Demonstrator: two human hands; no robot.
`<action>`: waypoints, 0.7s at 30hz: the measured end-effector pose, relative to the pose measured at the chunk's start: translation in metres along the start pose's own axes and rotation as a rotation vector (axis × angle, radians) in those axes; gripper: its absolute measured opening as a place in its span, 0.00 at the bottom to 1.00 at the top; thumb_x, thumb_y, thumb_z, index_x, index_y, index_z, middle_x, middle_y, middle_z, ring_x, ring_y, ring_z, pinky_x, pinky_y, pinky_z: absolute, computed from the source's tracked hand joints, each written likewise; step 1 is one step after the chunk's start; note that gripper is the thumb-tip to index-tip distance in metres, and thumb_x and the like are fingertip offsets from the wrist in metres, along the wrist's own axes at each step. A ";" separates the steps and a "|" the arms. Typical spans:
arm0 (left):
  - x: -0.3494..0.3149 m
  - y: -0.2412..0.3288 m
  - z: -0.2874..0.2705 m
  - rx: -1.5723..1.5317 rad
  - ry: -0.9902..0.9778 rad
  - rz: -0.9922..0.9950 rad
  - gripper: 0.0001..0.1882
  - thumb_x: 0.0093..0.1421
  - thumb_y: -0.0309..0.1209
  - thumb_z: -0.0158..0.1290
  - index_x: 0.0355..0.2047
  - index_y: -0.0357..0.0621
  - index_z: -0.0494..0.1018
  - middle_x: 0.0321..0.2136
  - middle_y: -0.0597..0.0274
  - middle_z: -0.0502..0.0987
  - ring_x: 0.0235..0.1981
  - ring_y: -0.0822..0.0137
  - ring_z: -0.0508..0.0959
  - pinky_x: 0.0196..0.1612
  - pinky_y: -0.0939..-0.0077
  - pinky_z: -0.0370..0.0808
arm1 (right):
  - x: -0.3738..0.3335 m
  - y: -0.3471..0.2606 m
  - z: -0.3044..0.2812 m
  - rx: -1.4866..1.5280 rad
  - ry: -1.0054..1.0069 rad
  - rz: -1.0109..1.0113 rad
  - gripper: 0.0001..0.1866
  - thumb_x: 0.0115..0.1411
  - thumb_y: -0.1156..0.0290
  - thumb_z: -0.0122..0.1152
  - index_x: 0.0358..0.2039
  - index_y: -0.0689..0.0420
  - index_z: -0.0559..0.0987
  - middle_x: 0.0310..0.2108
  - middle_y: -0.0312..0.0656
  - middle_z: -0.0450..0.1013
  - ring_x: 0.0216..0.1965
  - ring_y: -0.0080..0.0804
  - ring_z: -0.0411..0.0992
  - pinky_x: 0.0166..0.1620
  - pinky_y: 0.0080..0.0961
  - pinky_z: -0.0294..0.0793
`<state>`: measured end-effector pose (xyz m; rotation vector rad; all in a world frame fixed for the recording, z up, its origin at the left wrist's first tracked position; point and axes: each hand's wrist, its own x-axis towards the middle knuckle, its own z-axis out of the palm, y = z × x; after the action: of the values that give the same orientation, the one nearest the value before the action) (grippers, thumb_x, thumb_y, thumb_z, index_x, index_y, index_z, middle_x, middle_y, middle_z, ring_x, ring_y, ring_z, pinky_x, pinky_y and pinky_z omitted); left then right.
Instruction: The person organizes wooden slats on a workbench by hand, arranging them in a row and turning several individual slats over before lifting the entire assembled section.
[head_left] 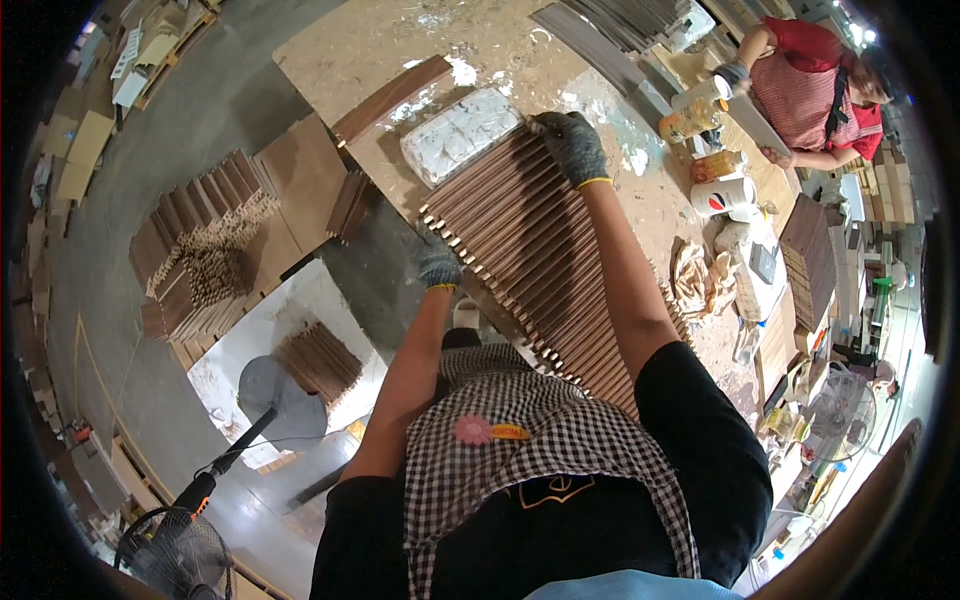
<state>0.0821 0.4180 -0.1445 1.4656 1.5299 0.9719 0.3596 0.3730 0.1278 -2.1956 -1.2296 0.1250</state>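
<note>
A long row of narrow brown wooden strips (pixel 545 240) lies side by side on the workbench in front of me, pale ends facing left. My right hand (pixel 575 148), in a dark grey knitted glove, is at the far end of the row. Its fingers curl down on the end of a far strip. My left hand (pixel 436 262), gloved alike, is low beside the strips' left ends at the bench edge; its fingers are blurred and partly hidden. A white, smeared rectangular block (pixel 460 135) sits just beyond the row.
One loose brown board (pixel 392 98) lies beyond the block. Bottles and a cup (pixel 723 197) stand at the right, near crumpled brown paper (pixel 704 280). Across the bench, a person in red (pixel 810 95) works. Stacked strips (pixel 205 235) and a fan (pixel 178 552) are at left.
</note>
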 end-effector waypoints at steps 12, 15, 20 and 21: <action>0.019 -0.007 -0.004 0.206 -0.589 -0.368 0.54 0.67 0.28 0.56 0.77 0.37 0.25 0.73 0.20 0.45 0.71 0.35 0.62 0.68 0.51 0.67 | 0.005 0.022 0.012 -0.024 -0.019 -0.114 0.16 0.66 0.57 0.64 0.47 0.54 0.84 0.42 0.53 0.80 0.46 0.55 0.76 0.52 0.43 0.77; 0.008 -0.019 0.011 0.369 -0.387 -0.391 0.38 0.73 0.62 0.41 0.54 0.35 0.76 0.42 0.50 0.83 0.35 0.62 0.83 0.36 0.62 0.83 | -0.011 0.007 0.019 -0.054 -0.099 -0.170 0.16 0.67 0.57 0.62 0.47 0.53 0.85 0.43 0.54 0.80 0.49 0.53 0.75 0.54 0.43 0.76; 0.025 -0.067 0.031 -0.024 -0.030 -0.038 0.39 0.73 0.61 0.43 0.61 0.34 0.70 0.39 0.50 0.82 0.31 0.62 0.80 0.33 0.60 0.81 | 0.019 0.027 -0.002 -0.171 0.195 -0.010 0.15 0.65 0.56 0.65 0.41 0.53 0.87 0.36 0.52 0.82 0.42 0.52 0.79 0.49 0.43 0.79; 0.019 -0.052 0.030 0.100 -0.117 -0.046 0.39 0.74 0.60 0.43 0.65 0.33 0.67 0.38 0.50 0.82 0.29 0.63 0.79 0.33 0.59 0.80 | 0.015 0.038 -0.009 -0.160 0.233 0.091 0.16 0.66 0.54 0.65 0.42 0.52 0.87 0.38 0.53 0.82 0.40 0.53 0.79 0.48 0.44 0.80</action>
<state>0.0887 0.4355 -0.2043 1.5230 1.5385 0.7790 0.4001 0.3665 0.1173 -2.3267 -1.0421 -0.1937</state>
